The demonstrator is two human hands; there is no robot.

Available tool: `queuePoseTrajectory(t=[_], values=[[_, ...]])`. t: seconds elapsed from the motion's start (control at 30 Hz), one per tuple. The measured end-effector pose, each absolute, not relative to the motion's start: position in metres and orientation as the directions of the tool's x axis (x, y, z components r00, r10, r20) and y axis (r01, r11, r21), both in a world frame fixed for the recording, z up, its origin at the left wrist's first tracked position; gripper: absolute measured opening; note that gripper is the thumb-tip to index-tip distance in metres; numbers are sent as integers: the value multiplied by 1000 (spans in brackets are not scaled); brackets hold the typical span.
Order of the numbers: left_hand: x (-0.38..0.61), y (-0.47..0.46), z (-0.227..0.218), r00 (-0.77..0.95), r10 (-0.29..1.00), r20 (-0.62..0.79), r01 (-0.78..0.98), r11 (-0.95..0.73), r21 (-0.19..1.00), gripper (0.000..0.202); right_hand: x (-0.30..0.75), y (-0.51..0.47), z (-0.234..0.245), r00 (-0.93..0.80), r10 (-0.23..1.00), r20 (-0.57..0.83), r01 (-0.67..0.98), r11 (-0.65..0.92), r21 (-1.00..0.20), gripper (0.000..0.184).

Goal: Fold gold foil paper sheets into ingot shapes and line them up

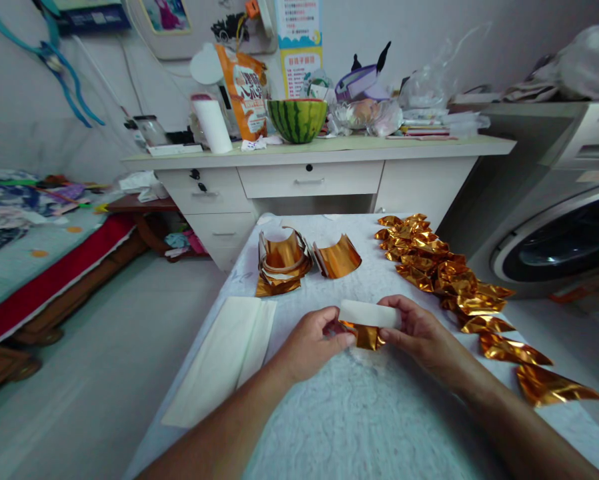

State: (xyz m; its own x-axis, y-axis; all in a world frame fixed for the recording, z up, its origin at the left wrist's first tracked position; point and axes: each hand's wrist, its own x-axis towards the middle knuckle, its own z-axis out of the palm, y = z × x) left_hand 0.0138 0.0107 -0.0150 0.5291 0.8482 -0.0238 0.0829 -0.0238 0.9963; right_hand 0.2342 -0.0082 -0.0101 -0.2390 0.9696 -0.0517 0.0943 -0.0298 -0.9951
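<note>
My left hand (313, 340) and my right hand (419, 332) meet over the middle of the white-covered table (359, 413). Between them they pinch a folded gold foil sheet (369, 335) whose white paper backing (369, 313) faces up. Both hands have their fingers closed on this piece. Behind it stand two curled stacks of gold foil sheets, one (282, 257) to the left and one (337, 257) to the right. A row of several folded gold foil pieces (444, 270) runs along the table's right side toward me.
A stack of white paper sheets (224, 357) lies at the table's left edge. Behind stands a cluttered white desk (309, 177) with half a watermelon (297, 120). A washing machine (559, 227) is on the right, a bed (34, 247) on the left.
</note>
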Motion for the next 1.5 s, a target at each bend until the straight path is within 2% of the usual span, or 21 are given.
queuePoseTrajectory(t=[0.13, 0.23, 0.37, 0.63, 0.83, 0.93, 1.0, 1.1, 1.23, 1.3, 1.4, 1.5], values=[[17, 11, -16, 457, 889, -10, -53, 39, 998, 16, 232, -12, -14, -327, 939, -106, 126, -67, -990, 34], [19, 10, -15, 392, 920, -11, -51, 33, 998, 17, 227, -18, -12, -376, 918, -125, 150, -73, -986, 27], [19, 10, -15, 351, 936, -24, -25, 35, 999, 19, 219, -21, -6, -405, 908, -110, 88, -81, -993, 27], [19, 11, -17, 298, 954, -26, -33, 37, 999, 20, 215, -23, -10, -431, 894, -120, 249, -10, -968, 18], [17, 11, -20, 286, 958, 20, 66, -40, 997, 18, 213, -25, -2, -438, 895, -87, 373, 93, -923, 8], [19, 9, -20, 271, 962, 29, 67, -49, 997, 17, 212, -25, 0, -414, 907, -75, 384, 99, -918, 10], [21, 7, -19, 287, 957, 32, -14, -29, 999, 13, 211, -25, -3, -393, 917, -70, 314, 63, -947, 14], [24, 4, -18, 264, 964, 43, -83, -21, 996, 24, 210, -24, -8, -362, 929, -74, 179, -9, -984, 25], [25, 2, -17, 277, 959, 53, -47, -41, 998, 10, 208, -24, -13, -327, 939, -108, 130, -69, -989, 46], [24, 2, -17, 295, 954, 50, 22, -59, 998, 4, 208, -25, -12, -333, 938, -96, 125, -58, -991, 57], [22, 4, -20, 266, 963, 43, 82, -67, 994, 9, 212, -27, -9, -320, 947, -32, 149, 17, -989, 66], [20, 7, -22, 240, 971, 19, 68, -37, 997, 11, 220, -26, -6, -266, 963, 44, 240, 110, -965, 55]])
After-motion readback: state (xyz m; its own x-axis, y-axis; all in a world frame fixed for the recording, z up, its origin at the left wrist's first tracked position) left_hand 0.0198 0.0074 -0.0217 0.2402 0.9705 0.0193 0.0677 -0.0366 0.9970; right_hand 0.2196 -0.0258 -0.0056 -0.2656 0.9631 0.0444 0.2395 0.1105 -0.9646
